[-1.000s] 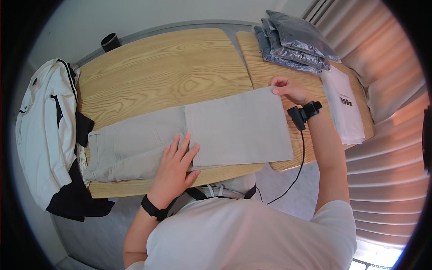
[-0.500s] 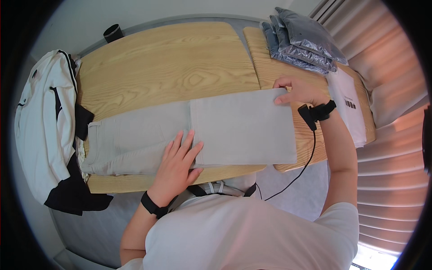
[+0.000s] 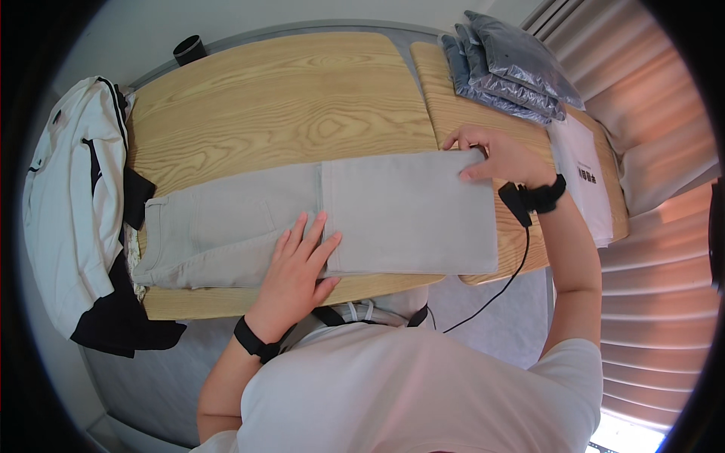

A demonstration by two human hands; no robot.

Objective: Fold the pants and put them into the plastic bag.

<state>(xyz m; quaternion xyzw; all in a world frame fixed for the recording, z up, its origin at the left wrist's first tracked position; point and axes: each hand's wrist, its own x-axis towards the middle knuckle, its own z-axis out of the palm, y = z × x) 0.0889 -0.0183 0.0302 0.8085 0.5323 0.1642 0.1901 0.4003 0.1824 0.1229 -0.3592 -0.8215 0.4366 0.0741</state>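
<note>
Pale grey trousers (image 3: 226, 215) lie lengthwise across the wooden table, waistband at the left. Their legs are folded back over themselves, making a smooth double panel (image 3: 411, 215) on the right with its hem near the middle. My left hand (image 3: 297, 260) rests on the near part of the trousers, fingers spread, the fingertips by that hem. At the panel's far right corner is my right hand (image 3: 495, 157). Its fingers are bent past the far edge while the thumb touches the top of the cloth, with a gap between thumb and fingers.
A white garment with black trim (image 3: 79, 174) and black cloth (image 3: 124, 317) hang at the table's left end. Grey clothes in clear bags (image 3: 521, 68) are stacked on a second table (image 3: 438, 90), near a white plastic package (image 3: 581, 174). A black cable (image 3: 510, 279) runs from my right wrist.
My right hand's fingers have shifted slightly left along the far edge and spread a little from the thumb. My left hand stays on the trousers. The whole view has tilted slightly.
</note>
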